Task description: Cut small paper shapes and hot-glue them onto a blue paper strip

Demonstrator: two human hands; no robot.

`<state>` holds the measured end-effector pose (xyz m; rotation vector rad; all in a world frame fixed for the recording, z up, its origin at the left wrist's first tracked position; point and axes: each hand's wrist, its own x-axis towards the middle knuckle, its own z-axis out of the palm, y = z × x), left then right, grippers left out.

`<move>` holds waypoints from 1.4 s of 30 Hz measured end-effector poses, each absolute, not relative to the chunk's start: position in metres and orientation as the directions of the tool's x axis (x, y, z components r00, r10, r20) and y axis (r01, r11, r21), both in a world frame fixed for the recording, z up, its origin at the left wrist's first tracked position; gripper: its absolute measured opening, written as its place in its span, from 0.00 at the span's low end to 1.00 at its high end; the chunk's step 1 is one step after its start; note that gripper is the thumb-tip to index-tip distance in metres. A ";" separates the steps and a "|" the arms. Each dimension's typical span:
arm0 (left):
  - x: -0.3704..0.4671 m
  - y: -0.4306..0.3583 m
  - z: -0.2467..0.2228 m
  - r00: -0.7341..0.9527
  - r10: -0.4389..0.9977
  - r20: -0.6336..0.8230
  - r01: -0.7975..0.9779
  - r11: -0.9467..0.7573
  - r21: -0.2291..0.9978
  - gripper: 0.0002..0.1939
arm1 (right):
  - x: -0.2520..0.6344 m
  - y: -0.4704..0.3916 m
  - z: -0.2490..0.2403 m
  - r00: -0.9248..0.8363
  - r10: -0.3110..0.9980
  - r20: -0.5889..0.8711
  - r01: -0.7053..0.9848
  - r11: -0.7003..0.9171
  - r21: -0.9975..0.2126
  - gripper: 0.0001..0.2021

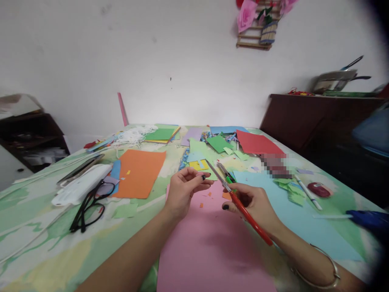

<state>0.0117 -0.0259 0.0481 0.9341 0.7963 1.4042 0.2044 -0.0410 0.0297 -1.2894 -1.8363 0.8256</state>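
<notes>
Over the far part of a pink sheet [209, 251], my left hand [185, 188] is closed, thumb against the fingertips; whatever it pinches is too small to make out. To its right, my right hand [255, 205] holds red-handled scissors [247, 215], their blades pointing up and left toward my left fingertips. Small orange scraps [201, 205] lie on the pink sheet between the hands. Just beyond the scissors is a dark-and-green cutter [226, 172], partly hidden by them. A yellow piece [199, 165] lies on light green paper behind my left hand.
At left are an orange sheet [141, 172], black glasses [91, 207], a white power strip [83, 184] and a phone [80, 168]. Light blue paper [304, 227], a white pen [308, 192] and a blue glue gun [369, 219] are at right. A red sheet [258, 144] lies farther back.
</notes>
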 end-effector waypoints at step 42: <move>0.018 -0.028 0.045 0.167 0.977 0.135 -0.526 -0.028 0.850 0.07 | 0.196 -0.049 0.027 -0.238 0.722 0.649 0.672 0.605 -0.427 0.23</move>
